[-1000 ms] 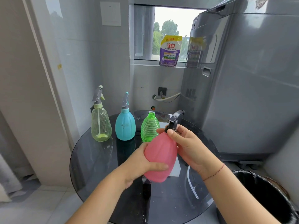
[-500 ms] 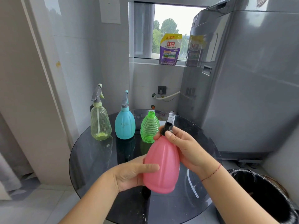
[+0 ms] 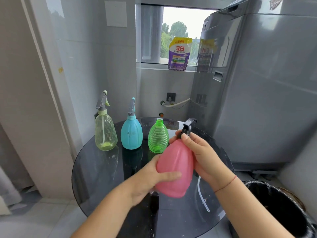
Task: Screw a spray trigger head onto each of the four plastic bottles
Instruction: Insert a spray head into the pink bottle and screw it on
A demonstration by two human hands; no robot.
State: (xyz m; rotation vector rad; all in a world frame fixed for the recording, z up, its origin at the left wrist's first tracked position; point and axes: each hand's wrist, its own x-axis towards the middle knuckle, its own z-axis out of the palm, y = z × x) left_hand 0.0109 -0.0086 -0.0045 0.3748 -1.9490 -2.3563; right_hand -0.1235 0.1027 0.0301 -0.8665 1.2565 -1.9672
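I hold a pink bottle (image 3: 176,167) tilted above the round dark glass table (image 3: 96,169). My left hand (image 3: 151,177) grips its lower body. My right hand (image 3: 200,155) wraps the neck and shoulder, fingers at the collar of a black spray trigger head (image 3: 188,126) that sits on the neck. At the back stand a pale yellow-green bottle (image 3: 105,133) and a blue bottle (image 3: 131,133), each with a grey trigger head on top. Beside them is a ribbed green bottle (image 3: 158,138) with an open neck.
A clear dip tube (image 3: 201,194) lies on the table at the right. A grey washing machine (image 3: 265,83) stands close on the right, a black bin (image 3: 277,208) below it. A detergent pouch (image 3: 179,54) sits on the window sill. A white wall is on the left.
The pink bottle has turned in my hands and now tilts with its base nearer me. The trigger head's nozzle has swung round to point right. My left hand has regripped lower on the body.
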